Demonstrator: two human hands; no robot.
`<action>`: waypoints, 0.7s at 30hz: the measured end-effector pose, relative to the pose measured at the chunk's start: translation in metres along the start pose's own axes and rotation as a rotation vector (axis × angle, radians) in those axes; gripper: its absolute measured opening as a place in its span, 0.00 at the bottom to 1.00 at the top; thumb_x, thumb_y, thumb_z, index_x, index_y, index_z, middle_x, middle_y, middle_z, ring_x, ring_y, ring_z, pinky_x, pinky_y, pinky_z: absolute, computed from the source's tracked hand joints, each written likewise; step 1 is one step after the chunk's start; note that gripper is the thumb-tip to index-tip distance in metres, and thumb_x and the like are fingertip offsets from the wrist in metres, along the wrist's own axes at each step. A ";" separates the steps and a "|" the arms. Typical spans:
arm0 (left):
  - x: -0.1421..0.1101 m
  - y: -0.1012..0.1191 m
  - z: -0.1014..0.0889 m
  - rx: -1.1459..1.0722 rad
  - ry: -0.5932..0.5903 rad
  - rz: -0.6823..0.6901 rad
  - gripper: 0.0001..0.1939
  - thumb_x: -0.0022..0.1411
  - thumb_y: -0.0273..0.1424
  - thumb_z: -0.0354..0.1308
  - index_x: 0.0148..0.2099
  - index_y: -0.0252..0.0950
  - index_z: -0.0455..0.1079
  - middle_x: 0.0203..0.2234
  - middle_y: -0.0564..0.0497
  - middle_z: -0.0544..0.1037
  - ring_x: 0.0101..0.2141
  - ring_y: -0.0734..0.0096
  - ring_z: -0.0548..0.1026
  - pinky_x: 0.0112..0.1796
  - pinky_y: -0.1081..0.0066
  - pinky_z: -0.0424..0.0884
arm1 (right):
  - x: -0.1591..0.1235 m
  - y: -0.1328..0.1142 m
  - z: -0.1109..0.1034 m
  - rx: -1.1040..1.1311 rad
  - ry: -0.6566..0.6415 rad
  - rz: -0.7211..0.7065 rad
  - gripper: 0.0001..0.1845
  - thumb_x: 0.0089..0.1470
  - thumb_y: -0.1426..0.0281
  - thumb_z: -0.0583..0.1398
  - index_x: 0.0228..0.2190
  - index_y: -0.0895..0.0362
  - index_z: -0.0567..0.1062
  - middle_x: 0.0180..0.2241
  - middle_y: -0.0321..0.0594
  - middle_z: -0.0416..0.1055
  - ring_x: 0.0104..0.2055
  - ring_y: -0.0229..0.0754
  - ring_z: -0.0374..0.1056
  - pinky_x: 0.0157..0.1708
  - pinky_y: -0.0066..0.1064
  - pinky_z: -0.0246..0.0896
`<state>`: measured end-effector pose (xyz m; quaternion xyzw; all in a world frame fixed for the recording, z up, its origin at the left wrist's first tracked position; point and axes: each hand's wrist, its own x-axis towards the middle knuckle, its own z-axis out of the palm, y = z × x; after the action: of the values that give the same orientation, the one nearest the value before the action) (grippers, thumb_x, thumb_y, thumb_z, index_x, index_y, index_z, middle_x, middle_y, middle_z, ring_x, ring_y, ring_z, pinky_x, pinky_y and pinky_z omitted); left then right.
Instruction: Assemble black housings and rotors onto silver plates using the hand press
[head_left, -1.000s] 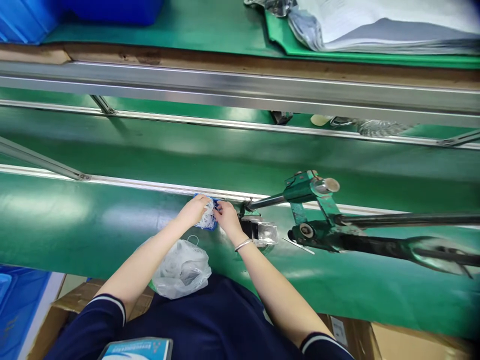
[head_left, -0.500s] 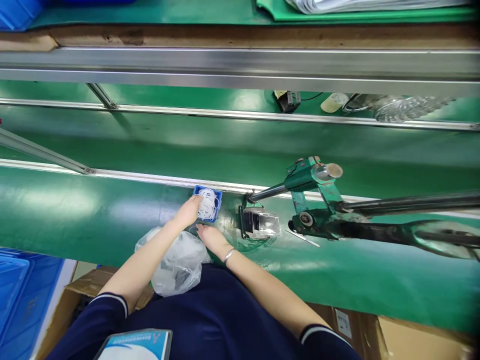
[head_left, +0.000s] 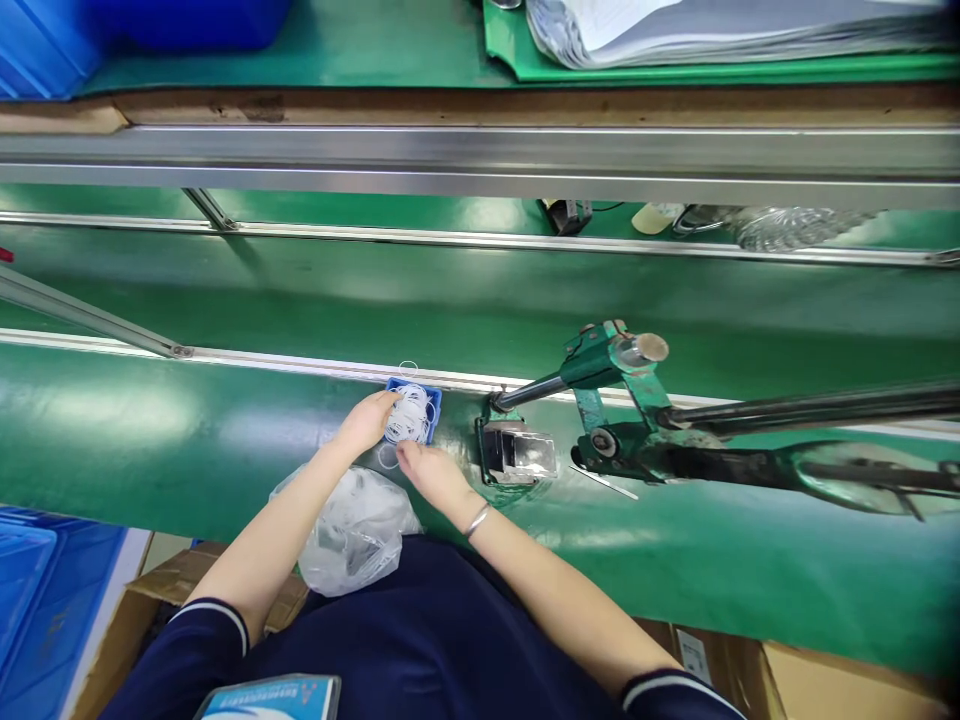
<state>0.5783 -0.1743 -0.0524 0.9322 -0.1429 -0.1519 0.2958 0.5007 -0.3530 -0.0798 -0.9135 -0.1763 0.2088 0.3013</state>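
Note:
A small blue box (head_left: 436, 402) holds a tangle of thin white rings (head_left: 409, 414). My left hand (head_left: 367, 420) is at the box's left side, its fingers closed at the edge of the rings; what lies between the fingertips is hidden. Just below the box, my right hand (head_left: 437, 478) is closed, with a single thin white ring (head_left: 388, 458) at its fingertips. Another loose ring (head_left: 408, 369) shows at the box's back rim. A clear plastic bag (head_left: 356, 530) lies under my left forearm at the bench edge.
Right of my hands stands a green hand press (head_left: 600, 365) with a long lever, beside a metal block with a clear cover (head_left: 534, 455). A thin white strip (head_left: 604, 482) lies near it. A metal shelf rail (head_left: 480, 165) crosses above. Cardboard boxes (head_left: 120, 630) stand below the bench.
My right hand has moved slightly up toward the blue box. My left hand has shifted a little left, and a loose ring now shows at the box's back rim. The view has tilted up slightly.

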 end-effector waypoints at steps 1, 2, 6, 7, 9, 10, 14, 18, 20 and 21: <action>0.003 0.001 0.000 0.008 -0.007 0.010 0.17 0.71 0.35 0.59 0.58 0.35 0.70 0.54 0.43 0.76 0.54 0.57 0.76 0.55 0.50 0.74 | 0.002 0.004 -0.010 0.025 0.048 0.028 0.15 0.68 0.62 0.60 0.48 0.60 0.74 0.42 0.41 0.75 0.42 0.40 0.74 0.45 0.38 0.74; 0.007 0.002 0.000 0.017 -0.010 0.016 0.17 0.72 0.36 0.59 0.59 0.35 0.70 0.54 0.43 0.76 0.54 0.58 0.76 0.54 0.50 0.74 | 0.006 0.009 -0.018 0.052 0.093 0.059 0.15 0.68 0.62 0.59 0.49 0.60 0.74 0.41 0.41 0.75 0.41 0.40 0.74 0.44 0.38 0.74; 0.021 0.004 -0.002 0.071 -0.016 0.015 0.15 0.72 0.35 0.59 0.56 0.34 0.71 0.51 0.44 0.77 0.50 0.60 0.78 0.52 0.52 0.76 | 0.035 0.029 -0.040 0.174 0.188 0.188 0.15 0.69 0.61 0.58 0.46 0.61 0.75 0.36 0.38 0.75 0.34 0.36 0.73 0.38 0.32 0.74; 0.023 0.004 -0.004 0.086 -0.017 0.014 0.14 0.72 0.35 0.59 0.55 0.34 0.71 0.50 0.45 0.78 0.49 0.60 0.78 0.52 0.53 0.76 | 0.042 0.033 -0.042 0.201 0.192 0.218 0.15 0.69 0.61 0.59 0.44 0.61 0.75 0.35 0.37 0.75 0.32 0.35 0.72 0.36 0.30 0.74; 0.025 0.002 -0.008 0.114 -0.014 0.012 0.13 0.71 0.35 0.59 0.54 0.34 0.72 0.49 0.45 0.78 0.50 0.60 0.77 0.52 0.53 0.76 | 0.053 0.038 -0.043 0.240 0.197 0.265 0.15 0.69 0.60 0.59 0.43 0.61 0.75 0.34 0.37 0.74 0.31 0.34 0.72 0.35 0.30 0.73; 0.025 0.001 -0.011 0.127 -0.008 0.008 0.13 0.71 0.34 0.59 0.54 0.34 0.72 0.50 0.45 0.78 0.51 0.60 0.77 0.52 0.53 0.76 | 0.056 0.040 -0.043 0.251 0.204 0.283 0.15 0.68 0.60 0.59 0.42 0.61 0.75 0.35 0.37 0.74 0.32 0.35 0.72 0.36 0.30 0.73; 0.035 -0.007 -0.022 0.172 0.035 -0.049 0.14 0.72 0.35 0.59 0.55 0.35 0.71 0.52 0.44 0.76 0.52 0.60 0.76 0.53 0.53 0.75 | 0.056 0.038 -0.042 0.255 0.264 0.337 0.16 0.68 0.59 0.60 0.43 0.61 0.76 0.37 0.39 0.75 0.37 0.38 0.73 0.42 0.36 0.73; 0.073 -0.014 -0.021 0.216 0.014 -0.136 0.16 0.71 0.37 0.59 0.57 0.36 0.71 0.54 0.43 0.75 0.51 0.59 0.76 0.51 0.53 0.76 | 0.049 0.038 -0.040 0.275 0.335 0.368 0.17 0.69 0.59 0.58 0.46 0.60 0.75 0.35 0.38 0.74 0.36 0.38 0.73 0.43 0.37 0.73; 0.099 -0.018 -0.015 0.240 -0.037 -0.183 0.17 0.71 0.37 0.60 0.57 0.36 0.70 0.55 0.43 0.75 0.51 0.59 0.76 0.51 0.53 0.77 | 0.045 0.041 -0.036 0.295 0.365 0.396 0.18 0.70 0.59 0.57 0.49 0.60 0.73 0.35 0.37 0.74 0.35 0.38 0.73 0.42 0.36 0.73; 0.111 -0.020 -0.011 0.253 -0.070 -0.209 0.17 0.71 0.38 0.60 0.58 0.36 0.70 0.55 0.43 0.75 0.51 0.59 0.76 0.51 0.53 0.77 | 0.042 0.043 -0.033 0.304 0.374 0.411 0.17 0.70 0.60 0.56 0.50 0.61 0.73 0.35 0.37 0.74 0.34 0.37 0.73 0.41 0.36 0.73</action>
<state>0.6874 -0.1930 -0.0780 0.9659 -0.0736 -0.1951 0.1535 0.5610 -0.3824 -0.0941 -0.8970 0.1039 0.1178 0.4132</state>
